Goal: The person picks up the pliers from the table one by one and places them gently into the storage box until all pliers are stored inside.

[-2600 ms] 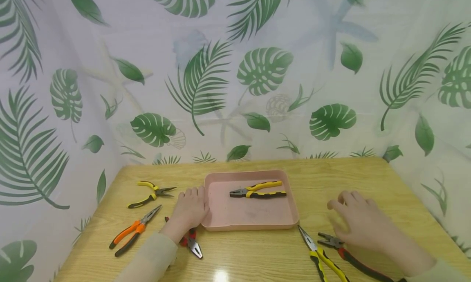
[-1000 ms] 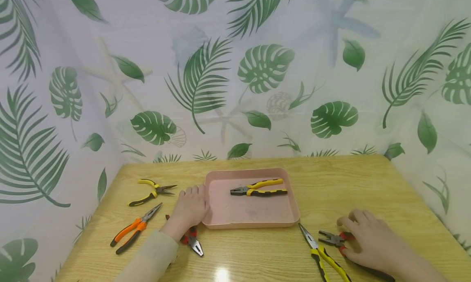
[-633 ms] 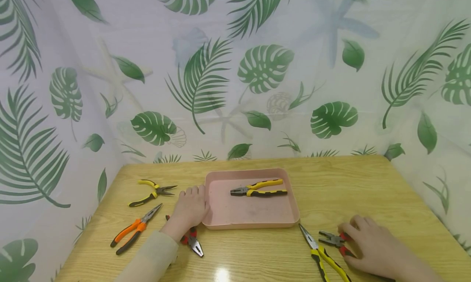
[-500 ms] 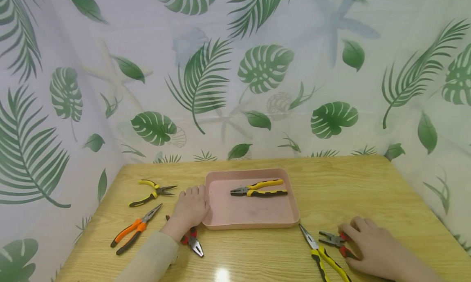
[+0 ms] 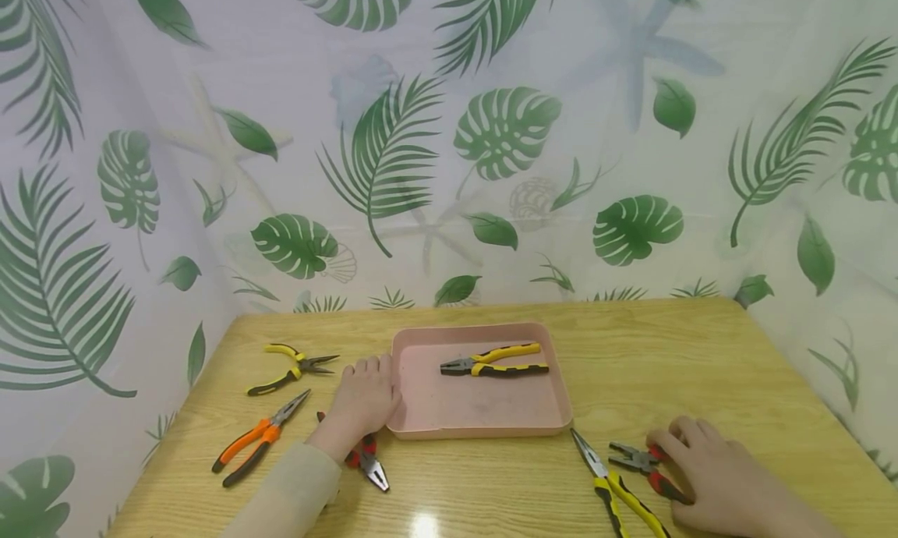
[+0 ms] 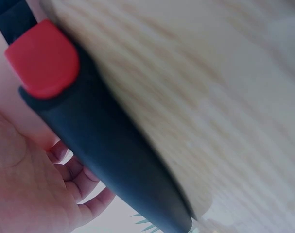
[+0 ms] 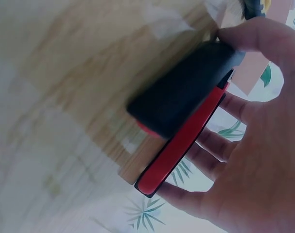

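Note:
My left hand [image 5: 363, 398] rests against the left wall of a shallow pink tray [image 5: 463, 413], its fingers loosely bent. Beneath that wrist lie red-and-black pliers [image 5: 373, 472]; one black handle with a red patch [image 6: 103, 131] fills much of the left wrist view. At the right of the table, my right hand [image 5: 730, 476] holds other red-and-black combination pliers [image 5: 634, 458] by the handles, their jaws parted and pointing left. In the right wrist view, the thumb [image 7: 254, 36] lies at the black handle [image 7: 181, 87] and the fingers are behind the red-edged one.
Yellow-and-black combination pliers [image 5: 491, 361] lie in the tray. Long-nose pliers with yellow handles [image 5: 610, 483] lie just left of my right hand. Orange long-nose pliers [image 5: 263, 437] and small yellow pliers [image 5: 298, 366] lie at the left. A leaf-patterned sheet [image 5: 435, 171] backs the table.
My right hand has come down and toward me from above the red-and-black pliers onto their handles. The left hand and the tray have stayed in place.

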### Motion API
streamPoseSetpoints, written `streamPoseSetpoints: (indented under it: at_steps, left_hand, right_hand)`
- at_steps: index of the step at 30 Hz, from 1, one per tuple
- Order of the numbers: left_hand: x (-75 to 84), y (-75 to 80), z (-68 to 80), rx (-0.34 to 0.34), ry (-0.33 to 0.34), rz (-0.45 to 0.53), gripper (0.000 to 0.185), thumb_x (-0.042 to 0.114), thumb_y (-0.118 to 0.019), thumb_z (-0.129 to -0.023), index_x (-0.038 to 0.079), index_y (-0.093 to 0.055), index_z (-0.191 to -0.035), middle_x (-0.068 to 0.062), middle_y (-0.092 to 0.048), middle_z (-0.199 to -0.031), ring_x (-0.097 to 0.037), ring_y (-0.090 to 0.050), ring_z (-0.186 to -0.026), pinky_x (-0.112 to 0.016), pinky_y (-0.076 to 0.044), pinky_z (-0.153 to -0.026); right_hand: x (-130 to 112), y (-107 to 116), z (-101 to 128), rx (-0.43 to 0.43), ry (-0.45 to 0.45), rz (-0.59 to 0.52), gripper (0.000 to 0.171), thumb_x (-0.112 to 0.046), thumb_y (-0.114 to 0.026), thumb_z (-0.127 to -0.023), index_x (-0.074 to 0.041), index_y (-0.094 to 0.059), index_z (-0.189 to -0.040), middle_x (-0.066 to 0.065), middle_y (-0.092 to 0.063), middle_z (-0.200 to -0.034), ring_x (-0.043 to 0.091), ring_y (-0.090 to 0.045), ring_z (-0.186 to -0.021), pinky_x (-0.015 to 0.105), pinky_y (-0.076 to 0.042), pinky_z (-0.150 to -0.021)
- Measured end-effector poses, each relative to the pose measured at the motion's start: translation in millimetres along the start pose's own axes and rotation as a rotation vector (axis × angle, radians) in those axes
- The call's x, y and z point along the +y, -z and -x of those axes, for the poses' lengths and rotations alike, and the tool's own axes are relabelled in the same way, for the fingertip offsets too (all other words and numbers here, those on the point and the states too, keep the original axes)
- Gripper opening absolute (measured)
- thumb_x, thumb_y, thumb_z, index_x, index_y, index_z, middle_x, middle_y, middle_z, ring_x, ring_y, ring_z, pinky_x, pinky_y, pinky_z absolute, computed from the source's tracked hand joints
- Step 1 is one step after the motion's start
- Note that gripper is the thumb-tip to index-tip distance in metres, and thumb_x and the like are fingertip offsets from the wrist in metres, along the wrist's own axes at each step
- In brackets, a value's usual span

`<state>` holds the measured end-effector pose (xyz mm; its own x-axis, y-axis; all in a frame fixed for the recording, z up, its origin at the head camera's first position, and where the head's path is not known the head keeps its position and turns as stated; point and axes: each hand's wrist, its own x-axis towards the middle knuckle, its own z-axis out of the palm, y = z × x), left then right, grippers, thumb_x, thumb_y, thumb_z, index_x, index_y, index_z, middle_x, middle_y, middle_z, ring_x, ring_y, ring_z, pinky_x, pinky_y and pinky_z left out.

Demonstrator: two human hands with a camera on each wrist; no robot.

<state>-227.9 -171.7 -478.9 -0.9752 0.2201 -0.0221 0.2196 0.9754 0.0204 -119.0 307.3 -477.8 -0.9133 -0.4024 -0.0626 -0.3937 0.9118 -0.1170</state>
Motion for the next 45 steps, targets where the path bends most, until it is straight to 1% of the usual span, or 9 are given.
streamPoseSetpoints:
  at_steps: [3,8,15,23,26,30,34,37,45]
  left_hand:
    - [-0.1,-0.1,-0.2,0.007,0.0,0.003,0.034,0.028,-0.052,-0.106,0.001,-0.052,-0.127,-0.017,-0.061,-0.111,-0.034,-0.06,-0.105,-0.051,-0.046,-0.092]
    - [0.5,0.8,0.5,0.022,-0.005,-0.003,0.032,0.027,-0.053,-0.106,0.002,-0.053,-0.124,-0.016,-0.062,-0.107,-0.033,-0.06,-0.102,-0.05,-0.047,-0.089]
    - [-0.7,-1.4,-0.4,0.032,-0.014,-0.003,0.03,0.027,-0.053,-0.105,0.002,-0.053,-0.123,-0.015,-0.06,-0.104,-0.032,-0.06,-0.099,-0.05,-0.047,-0.087]
    - [-0.9,-0.8,-0.8,0.037,-0.015,-0.001,0.03,0.026,-0.052,-0.106,0.002,-0.053,-0.124,-0.016,-0.062,-0.106,-0.034,-0.061,-0.101,-0.051,-0.047,-0.089]
    - [-0.9,-0.8,-0.6,0.031,-0.015,0.003,0.032,0.027,-0.052,-0.106,0.001,-0.053,-0.126,-0.017,-0.062,-0.108,-0.034,-0.061,-0.103,-0.052,-0.047,-0.09]
    - [-1.1,-1.3,0.0,0.019,-0.017,-0.003,0.036,0.028,-0.052,-0.107,0.001,-0.051,-0.13,-0.018,-0.063,-0.112,-0.035,-0.061,-0.106,-0.052,-0.047,-0.093]
    - [-0.9,-2.0,0.3,0.018,-0.017,-0.006,0.037,0.028,-0.053,-0.106,0.0,-0.051,-0.131,-0.018,-0.063,-0.113,-0.035,-0.062,-0.108,-0.053,-0.047,-0.094]
    - [-0.4,-2.1,0.5,0.017,-0.012,-0.001,0.036,0.028,-0.053,-0.106,0.0,-0.052,-0.13,-0.018,-0.063,-0.113,-0.035,-0.061,-0.109,-0.053,-0.047,-0.094]
    - [0.0,-2.6,-0.1,0.027,-0.009,0.002,0.034,0.027,-0.051,-0.107,0.001,-0.053,-0.129,-0.017,-0.062,-0.11,-0.035,-0.061,-0.106,-0.052,-0.047,-0.092]
  right_hand:
    - [-0.7,1.8,-0.3,-0.027,-0.027,-0.026,0.072,-0.032,-0.086,-0.066,-0.023,-0.06,-0.132,-0.002,-0.054,-0.116,0.017,-0.048,-0.099,0.037,-0.041,-0.067]
    - [-1.7,2.2,-0.6,-0.034,-0.037,-0.043,0.071,-0.03,-0.085,-0.065,-0.025,-0.059,-0.131,-0.003,-0.053,-0.117,0.017,-0.047,-0.101,0.036,-0.039,-0.067]
    - [2.3,0.7,-2.0,-0.029,-0.005,-0.052,0.065,-0.022,-0.084,-0.065,-0.024,-0.061,-0.126,-0.006,-0.051,-0.109,0.013,-0.043,-0.093,0.03,-0.036,-0.065]
    - [4.4,2.5,-3.1,-0.019,0.034,-0.052,0.063,-0.021,-0.084,-0.065,-0.024,-0.061,-0.123,-0.008,-0.048,-0.103,0.009,-0.039,-0.086,0.026,-0.035,-0.064]
    - [3.6,3.8,-2.9,-0.01,0.046,-0.046,0.06,-0.021,-0.084,-0.064,-0.026,-0.061,-0.119,-0.009,-0.047,-0.099,0.008,-0.038,-0.085,0.025,-0.034,-0.064]
    - [0.8,5.5,-3.8,-0.002,0.023,-0.029,0.056,-0.021,-0.083,-0.065,-0.029,-0.061,-0.115,-0.01,-0.047,-0.097,0.009,-0.039,-0.085,0.03,-0.034,-0.065]
    - [-1.9,5.4,-5.7,0.049,0.014,-0.005,0.053,-0.021,-0.08,-0.063,-0.03,-0.061,-0.111,-0.011,-0.047,-0.097,0.011,-0.039,-0.087,0.034,-0.032,-0.065]
    - [-2.5,5.5,-7.5,0.087,0.021,0.008,0.051,-0.02,-0.079,-0.061,-0.031,-0.061,-0.107,-0.012,-0.046,-0.096,0.011,-0.039,-0.087,0.033,-0.031,-0.065]
    - [-0.8,10.8,-13.7,0.077,0.028,-0.006,0.049,-0.022,-0.08,-0.064,-0.026,-0.063,-0.109,-0.011,-0.05,-0.099,0.013,-0.041,-0.089,0.035,-0.032,-0.066]
